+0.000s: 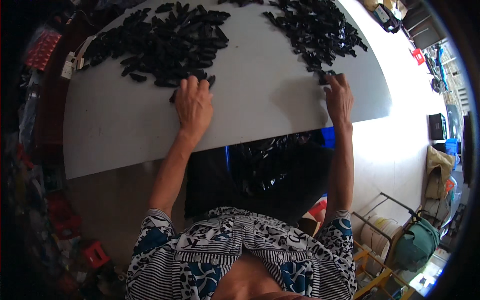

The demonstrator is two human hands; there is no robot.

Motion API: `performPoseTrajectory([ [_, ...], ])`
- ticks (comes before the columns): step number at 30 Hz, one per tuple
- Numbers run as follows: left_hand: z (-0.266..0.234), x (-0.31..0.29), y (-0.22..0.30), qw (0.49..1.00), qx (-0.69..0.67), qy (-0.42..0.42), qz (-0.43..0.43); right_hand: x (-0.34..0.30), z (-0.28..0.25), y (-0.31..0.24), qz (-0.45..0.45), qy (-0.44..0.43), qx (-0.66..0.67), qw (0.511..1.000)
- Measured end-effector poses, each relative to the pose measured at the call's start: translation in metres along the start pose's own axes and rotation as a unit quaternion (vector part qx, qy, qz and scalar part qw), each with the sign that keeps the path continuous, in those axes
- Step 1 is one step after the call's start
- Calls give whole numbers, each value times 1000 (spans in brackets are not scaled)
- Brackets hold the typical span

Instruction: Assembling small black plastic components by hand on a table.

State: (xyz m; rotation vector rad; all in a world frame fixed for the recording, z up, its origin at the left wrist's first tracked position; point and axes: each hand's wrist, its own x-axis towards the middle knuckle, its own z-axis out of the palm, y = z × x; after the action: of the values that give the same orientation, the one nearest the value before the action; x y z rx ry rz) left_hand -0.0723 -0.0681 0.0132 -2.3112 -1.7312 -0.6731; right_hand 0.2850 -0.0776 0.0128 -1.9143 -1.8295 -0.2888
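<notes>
Left hand [194, 106] at black pieces [172, 52], long axes mixed

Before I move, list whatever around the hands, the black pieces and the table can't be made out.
In the head view:
- Left hand: its own back hides what lies under the fingers.
- Right hand: it partly covers a black piece; whether that is gripped is unclear.
- Pile on the right: far end cut off by the top edge.
- Glossy dark pieces below: partly hidden by the table.
</notes>
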Motion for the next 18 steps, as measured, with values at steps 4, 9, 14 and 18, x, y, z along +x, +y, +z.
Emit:
performPoseTrajectory([
  [4, 18, -14, 3, 999, -39, -15, 14, -7, 5, -6, -21, -9, 18, 1000],
  [9, 5, -10, 18, 985, -163, -48, 10, -13, 10, -10, -12, 12, 8, 1000],
  [14, -1, 3, 10, 955, -280, -104, 3, -21, 0, -28, -19, -9, 91, 996],
  [18, 2, 14, 5, 969, -223, -74, 78, -26, 3, -53, -103, -61, 117, 986],
])
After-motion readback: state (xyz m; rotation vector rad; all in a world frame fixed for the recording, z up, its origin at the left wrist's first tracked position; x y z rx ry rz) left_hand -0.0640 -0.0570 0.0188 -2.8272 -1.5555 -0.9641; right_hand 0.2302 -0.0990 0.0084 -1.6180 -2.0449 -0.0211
